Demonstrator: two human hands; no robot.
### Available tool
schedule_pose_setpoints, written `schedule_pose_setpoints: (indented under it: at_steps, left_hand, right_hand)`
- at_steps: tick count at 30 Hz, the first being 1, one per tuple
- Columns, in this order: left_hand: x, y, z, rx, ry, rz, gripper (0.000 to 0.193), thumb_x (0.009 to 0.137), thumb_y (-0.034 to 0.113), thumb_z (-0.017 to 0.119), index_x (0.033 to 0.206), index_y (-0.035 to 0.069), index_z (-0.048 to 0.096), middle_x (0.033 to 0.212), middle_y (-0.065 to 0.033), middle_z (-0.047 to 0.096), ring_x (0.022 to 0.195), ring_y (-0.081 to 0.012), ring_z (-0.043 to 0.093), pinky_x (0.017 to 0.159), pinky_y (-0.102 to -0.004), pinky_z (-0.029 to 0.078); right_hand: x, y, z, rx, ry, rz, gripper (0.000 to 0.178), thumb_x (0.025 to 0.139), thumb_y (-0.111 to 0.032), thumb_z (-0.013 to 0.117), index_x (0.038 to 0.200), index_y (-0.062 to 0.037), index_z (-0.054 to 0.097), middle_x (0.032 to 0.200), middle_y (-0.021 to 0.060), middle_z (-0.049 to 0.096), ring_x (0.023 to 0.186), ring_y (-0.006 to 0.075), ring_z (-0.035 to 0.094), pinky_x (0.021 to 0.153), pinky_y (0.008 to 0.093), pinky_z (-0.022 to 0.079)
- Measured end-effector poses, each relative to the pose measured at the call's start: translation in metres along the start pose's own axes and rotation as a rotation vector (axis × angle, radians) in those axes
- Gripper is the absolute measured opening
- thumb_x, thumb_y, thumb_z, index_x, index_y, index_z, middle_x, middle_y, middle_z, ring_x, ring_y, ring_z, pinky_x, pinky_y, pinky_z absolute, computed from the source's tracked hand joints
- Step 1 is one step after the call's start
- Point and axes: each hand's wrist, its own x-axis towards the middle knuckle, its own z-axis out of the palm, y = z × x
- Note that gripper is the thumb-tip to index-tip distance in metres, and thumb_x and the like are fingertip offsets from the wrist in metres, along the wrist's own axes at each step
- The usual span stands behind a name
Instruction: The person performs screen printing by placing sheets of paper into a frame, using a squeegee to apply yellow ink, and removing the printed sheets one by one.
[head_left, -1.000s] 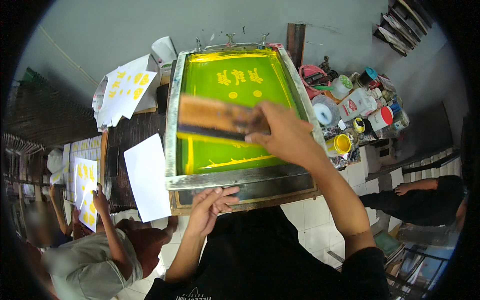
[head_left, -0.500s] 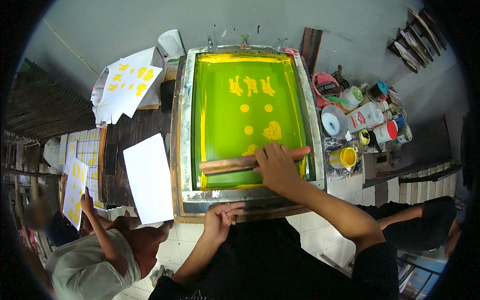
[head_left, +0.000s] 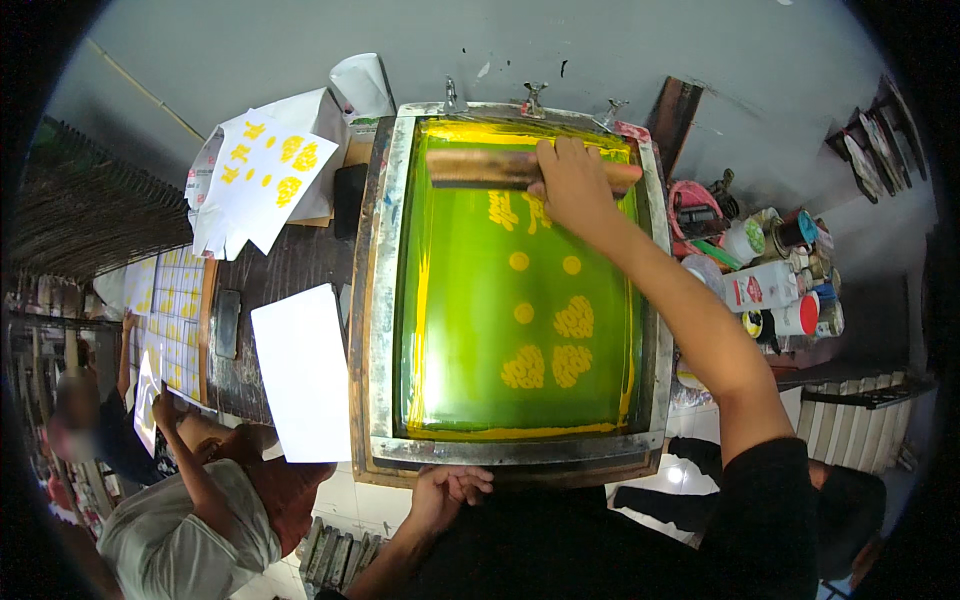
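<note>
My right hand (head_left: 578,185) is closed around the right part of a long wooden squeegee (head_left: 480,168). The squeegee lies crosswise near the far end of a green printing screen (head_left: 470,300), partly covering the yellow characters there. Yellow dots and rounded patterned shapes (head_left: 545,367) show on the mesh, with yellow ink along its edges. A worn metal frame (head_left: 520,449) surrounds the mesh. My left hand (head_left: 450,492) rests at the near edge of the wooden base (head_left: 370,468), its fingers loosely bent and apart, with nothing in it.
Left of the screen lies a stack of white paper (head_left: 300,370); behind it are printed sheets (head_left: 265,180) and a phone (head_left: 228,323). Another person (head_left: 190,510) holds a sheet at lower left. Jars and bottles (head_left: 760,287) crowd the right side. Metal clamps (head_left: 535,98) stand at the far edge.
My right hand has pushed the squeegee from the near end of the screen to the far end, uncovering the lower shapes. My left hand stays at the near edge. The view has shifted slightly.
</note>
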Motion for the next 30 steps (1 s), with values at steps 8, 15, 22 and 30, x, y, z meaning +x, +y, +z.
schedule_pose_setpoints:
  at_steps: [8,15,22,30]
  left_hand:
    - [0.000,-0.007,-0.005,-0.071,-0.088,0.039,0.032,0.095,0.009,0.045,0.098,-0.013,0.068,0.107,-0.0286,0.073,0.093,-0.0345,0.074,0.067,-0.0356,0.057]
    - [-0.002,0.000,0.004,-0.030,-0.049,0.023,0.029,0.098,0.011,0.049,0.095,-0.013,0.066,0.107,-0.0306,0.072,0.092,-0.0368,0.074,0.065,-0.0376,0.057]
    - [-0.003,0.001,0.010,-0.084,-0.018,0.040,0.028,0.097,0.010,0.050,0.091,-0.013,0.065,0.103,-0.0315,0.072,0.088,-0.0374,0.074,0.061,-0.0381,0.057]
    - [0.004,-0.005,-0.005,-0.086,-0.178,0.099,0.030,0.099,0.010,0.050,0.101,-0.014,0.067,0.106,-0.0302,0.073,0.091,-0.0339,0.075,0.063,-0.0341,0.058]
  right_hand:
    - [0.055,0.044,0.006,0.125,-0.138,0.023,0.040,0.086,-0.023,0.077,0.114,-0.0034,0.058,0.107,0.0141,0.064,0.105,0.0345,0.060,0.088,0.0478,0.043]
    - [0.051,0.027,0.037,-0.086,0.242,0.013,0.025,0.089,-0.012,0.067,0.111,-0.0048,0.059,0.103,0.0129,0.061,0.098,0.0328,0.057,0.086,0.0468,0.041]
    - [0.066,0.026,0.030,-0.065,0.059,0.009,0.034,0.087,-0.017,0.071,0.116,-0.0056,0.058,0.106,0.0152,0.062,0.104,0.0335,0.058,0.091,0.0473,0.042]
    - [0.035,0.015,-0.012,0.056,-0.337,0.034,0.039,0.090,-0.023,0.070,0.121,-0.0029,0.056,0.118,0.0217,0.066,0.118,0.0391,0.059,0.101,0.0545,0.041]
